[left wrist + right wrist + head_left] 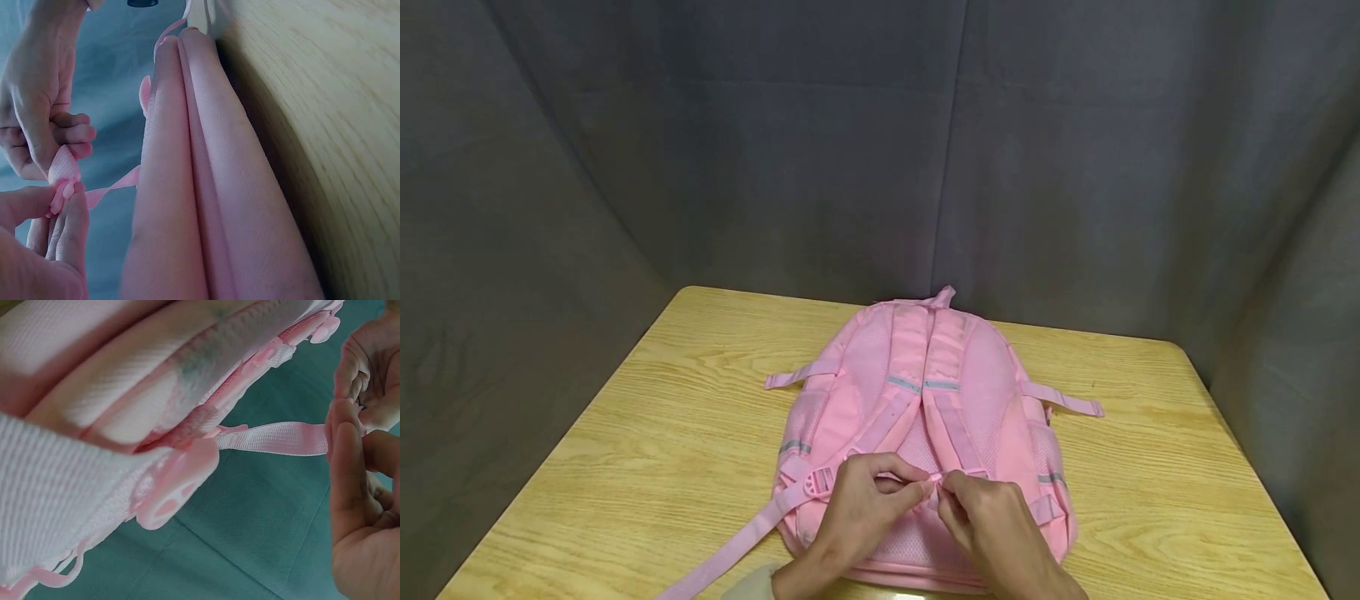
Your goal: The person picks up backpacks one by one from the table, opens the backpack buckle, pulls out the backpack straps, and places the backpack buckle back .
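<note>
A pink backpack (992,367) lies on the wooden table (655,417) with its shoulder straps facing up. Over its lower back, my two hands meet. My left hand (868,496) pinches a small pink plastic buckle piece (62,195) between thumb and fingers. Right beside it, my right hand (996,517) pinches pink webbing (64,165) at that piece. From the bag a webbing strap (275,439) runs to the fingertips, raised off the bag. The fingers partly hide the buckle piece, so its exact shape cannot be made out.
A long loose strap (730,550) trails from the bag's left side adjuster (820,482) toward the table's front edge. Short side straps (1063,398) stick out on both sides. Dark grey curtains (805,150) surround the table at the back and sides.
</note>
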Tool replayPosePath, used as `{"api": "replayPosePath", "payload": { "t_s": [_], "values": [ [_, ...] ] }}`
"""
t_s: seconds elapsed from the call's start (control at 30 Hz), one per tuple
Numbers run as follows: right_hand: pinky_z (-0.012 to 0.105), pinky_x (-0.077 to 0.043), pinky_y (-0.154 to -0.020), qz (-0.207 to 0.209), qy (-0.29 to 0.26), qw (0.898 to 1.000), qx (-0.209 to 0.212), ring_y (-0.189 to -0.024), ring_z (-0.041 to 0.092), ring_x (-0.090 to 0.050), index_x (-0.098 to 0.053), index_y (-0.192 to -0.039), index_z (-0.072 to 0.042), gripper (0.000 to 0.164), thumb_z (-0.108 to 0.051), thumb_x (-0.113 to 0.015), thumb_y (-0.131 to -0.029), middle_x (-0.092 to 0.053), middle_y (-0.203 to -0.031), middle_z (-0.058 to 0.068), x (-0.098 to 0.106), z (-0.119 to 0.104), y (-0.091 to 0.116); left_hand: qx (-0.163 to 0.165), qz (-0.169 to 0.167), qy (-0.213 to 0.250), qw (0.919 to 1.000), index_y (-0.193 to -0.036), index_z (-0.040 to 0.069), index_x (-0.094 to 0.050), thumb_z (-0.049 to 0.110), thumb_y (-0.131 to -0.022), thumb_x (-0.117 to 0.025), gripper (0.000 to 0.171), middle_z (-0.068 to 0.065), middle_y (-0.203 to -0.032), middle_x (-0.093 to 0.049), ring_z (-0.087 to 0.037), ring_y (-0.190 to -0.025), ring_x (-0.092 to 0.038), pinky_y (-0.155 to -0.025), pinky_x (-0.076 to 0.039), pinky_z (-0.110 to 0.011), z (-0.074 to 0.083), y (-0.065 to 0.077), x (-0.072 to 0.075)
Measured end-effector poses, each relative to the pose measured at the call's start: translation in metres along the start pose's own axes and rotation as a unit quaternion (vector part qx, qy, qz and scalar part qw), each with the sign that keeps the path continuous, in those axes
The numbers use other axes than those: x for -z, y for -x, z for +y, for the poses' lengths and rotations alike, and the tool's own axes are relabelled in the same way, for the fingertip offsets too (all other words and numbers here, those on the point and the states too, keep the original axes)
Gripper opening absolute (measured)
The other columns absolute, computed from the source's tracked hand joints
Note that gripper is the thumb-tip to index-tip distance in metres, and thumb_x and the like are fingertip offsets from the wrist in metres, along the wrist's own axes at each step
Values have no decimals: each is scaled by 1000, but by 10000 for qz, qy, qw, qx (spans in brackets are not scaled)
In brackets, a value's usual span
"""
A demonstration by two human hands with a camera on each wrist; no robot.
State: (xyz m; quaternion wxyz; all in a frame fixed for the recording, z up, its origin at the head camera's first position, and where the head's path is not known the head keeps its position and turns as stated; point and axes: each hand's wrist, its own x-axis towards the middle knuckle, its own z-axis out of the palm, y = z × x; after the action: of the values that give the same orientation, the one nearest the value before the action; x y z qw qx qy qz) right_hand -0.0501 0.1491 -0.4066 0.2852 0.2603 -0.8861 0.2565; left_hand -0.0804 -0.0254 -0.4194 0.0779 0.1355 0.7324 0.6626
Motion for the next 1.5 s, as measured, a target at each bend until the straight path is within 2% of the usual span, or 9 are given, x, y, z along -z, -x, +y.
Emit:
{"api": "replayPosePath", "payload": {
  "t_s": [0.43,0.6,0.77,0.9,0.97,1.07,1.23,1.37,1.5],
  "values": [
    [2,-29,-44,402,-120,9987,281,-53,-12,-31,-50,-67,-18,30,4,-68,-75,-41,-56,-18,-3,3,1,294,-66,457,9985,-92,3,-76,11,-85,-76,10,-8,-86,-76,-14,-77,-72,-66,-57,-22,0,-1,2],
    [3,-31,-45,279,-58,9996,65,-53,-13,-33,-55,-68,-18,25,1,-69,-77,-44,-56,-19,1,-2,0,326,39,430,9985,-91,4,-76,13,-85,-77,11,-7,-88,-76,-17,-78,-73,-67,-57,-22,0,-1,4],
    [5,-41,-49,-32,-35,9993,-381,-54,-14,-50,-66,-76,-14,13,-7,-76,-81,-62,-60,-15,6,-4,-2,290,40,424,9987,-91,3,-76,15,-85,-78,13,-8,-90,-76,-18,-79,-74,-69,-57,-23,2,-1,7],
    [7,-44,-51,23,132,9987,-488,-59,-10,-58,-67,-80,-15,10,-10,-76,-81,-67,-66,-14,10,-1,-4,244,-29,406,9989,-92,4,-76,16,-85,-78,14,-8,-89,-76,-21,-80,-73,-66,-56,-22,2,-1,9],
    [9,-45,-52,75,239,9983,-530,-60,-8,-59,-68,-83,-15,8,-12,-76,-81,-69,-70,-13,11,2,-5,240,-59,401,9989,-92,5,-76,17,-85,-78,14,-8,-87,-76,-25,-80,-73,-65,-55,-21,3,-2,9],
    [11,-48,-54,-83,-95,9967,-806,-66,-3,-63,-71,-94,-12,10,-10,-75,-85,-73,-85,-6,12,7,-6,242,-99,411,9988,-92,5,-76,18,-85,-78,15,-8,-85,-76,-30,-80,-73,-63,-53,-21,4,-1,10],
    [17,-53,-58,-728,-1127,9810,-1404,-71,1,-61,-72,-110,-12,26,0,-70,-87,-74,-110,2,11,18,-9,193,-227,470,9985,-94,5,-75,17,-86,-78,15,-9,-84,-76,-34,-81,-73,-64,-54,-22,5,-1,10],
    [21,-54,-58,-1153,-1749,9650,-1575,-66,4,-55,-72,-112,-14,32,5,-66,-88,-73,-111,2,8,27,-8,172,-367,472,9981,-95,4,-75,15,-86,-77,14,-10,-85,-76,-33,-82,-74,-67,-55,-22,5,-1,10],
    [23,-56,-62,-1401,-2254,9494,-1682,-79,4,-59,-74,-108,-16,30,5,-64,-89,-74,-107,-2,6,31,-6,112,-480,516,9974,-96,1,-74,11,-85,-76,15,-13,-88,-76,-29,-82,-74,-68,-56,-22,5,0,10]
  ]
}}
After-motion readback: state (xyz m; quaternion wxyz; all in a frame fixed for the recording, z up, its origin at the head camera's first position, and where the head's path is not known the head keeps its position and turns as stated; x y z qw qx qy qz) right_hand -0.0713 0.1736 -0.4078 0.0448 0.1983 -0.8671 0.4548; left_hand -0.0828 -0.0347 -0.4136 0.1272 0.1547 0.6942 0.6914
